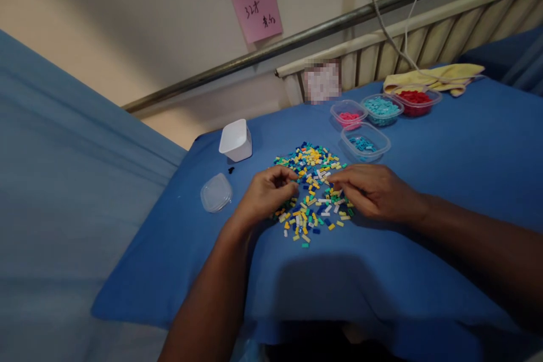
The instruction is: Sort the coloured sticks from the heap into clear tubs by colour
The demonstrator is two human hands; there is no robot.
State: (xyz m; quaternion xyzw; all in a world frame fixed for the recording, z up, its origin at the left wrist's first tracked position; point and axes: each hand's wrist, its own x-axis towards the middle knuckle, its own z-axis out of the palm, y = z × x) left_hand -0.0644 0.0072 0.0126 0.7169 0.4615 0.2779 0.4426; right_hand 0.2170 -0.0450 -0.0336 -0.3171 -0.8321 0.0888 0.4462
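Observation:
A spread pile of small toy building bricks [311, 218] in yellow, white, green and dark blue lies on the blue cloth. At its left edge, my left hand [265, 195] is curled, thumb and forefinger drawn close together over the bricks. My right hand [375, 192] reaches in from the right with its fingers pressed together and their tips at the pile. Whatever either set of fingertips may hold is too small to make out. Behind my right hand stands a clear tub [384, 150] with blue bricks in it.
Farther back are clear tubs of pink bricks [348, 119], light-blue bricks [382, 108] and red bricks [416, 102], beside a yellow cloth [436, 79]. On the left are a white container [236, 141], a clear lid [216, 192] and a small black object [231, 170]. A radiator [382, 56] borders the back.

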